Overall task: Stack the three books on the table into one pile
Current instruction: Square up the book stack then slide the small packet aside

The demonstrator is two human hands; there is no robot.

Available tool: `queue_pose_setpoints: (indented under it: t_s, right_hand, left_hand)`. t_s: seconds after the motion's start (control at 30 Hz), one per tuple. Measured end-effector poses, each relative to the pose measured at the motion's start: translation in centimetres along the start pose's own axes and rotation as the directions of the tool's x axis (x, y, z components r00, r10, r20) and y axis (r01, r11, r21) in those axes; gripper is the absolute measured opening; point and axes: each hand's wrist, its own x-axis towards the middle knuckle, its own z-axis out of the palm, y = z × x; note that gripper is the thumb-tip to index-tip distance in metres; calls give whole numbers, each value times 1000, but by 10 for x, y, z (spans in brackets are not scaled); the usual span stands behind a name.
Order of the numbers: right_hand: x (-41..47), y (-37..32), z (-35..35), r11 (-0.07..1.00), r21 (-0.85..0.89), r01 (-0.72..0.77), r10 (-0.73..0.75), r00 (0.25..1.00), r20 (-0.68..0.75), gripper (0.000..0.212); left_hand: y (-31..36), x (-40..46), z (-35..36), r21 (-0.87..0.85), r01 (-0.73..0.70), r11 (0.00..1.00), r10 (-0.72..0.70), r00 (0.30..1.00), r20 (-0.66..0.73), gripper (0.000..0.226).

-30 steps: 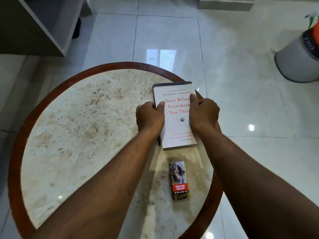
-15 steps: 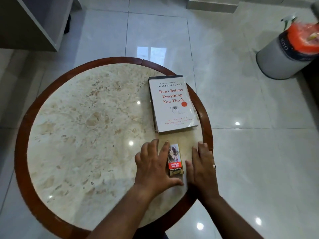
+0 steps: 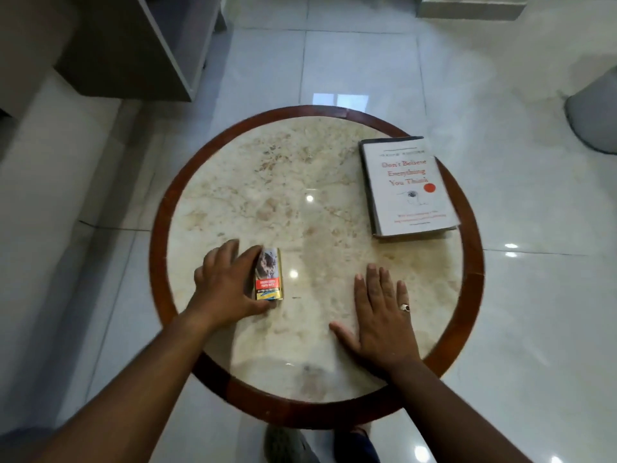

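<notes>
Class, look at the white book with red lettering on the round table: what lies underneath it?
Under the white book, a dark cover edge shows along its left and near sides, so at least one more book lies beneath. How many books are there stays hidden, as does the table below them.
</notes>
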Motion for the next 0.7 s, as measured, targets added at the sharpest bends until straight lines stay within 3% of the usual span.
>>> queue_pose_setpoints:
  t_s: [0.13,0.5,0.7]
  right_hand:
    - [13,-30,4,999,-21,30,-29,998,54,100]
    - [11,-22,0,1000,-14,6,-5,998,66,101]
    - [11,-24,-2,1000,0,10,-10,996,89,102]
  left_hand:
    - [-48,12,-28,41,81,996,-82,997,11,116]
    - [-54,40,-47,63,75,995,-77,997,15,118]
    - [-43,28,-51,37,107,994,-109,994,33,141]
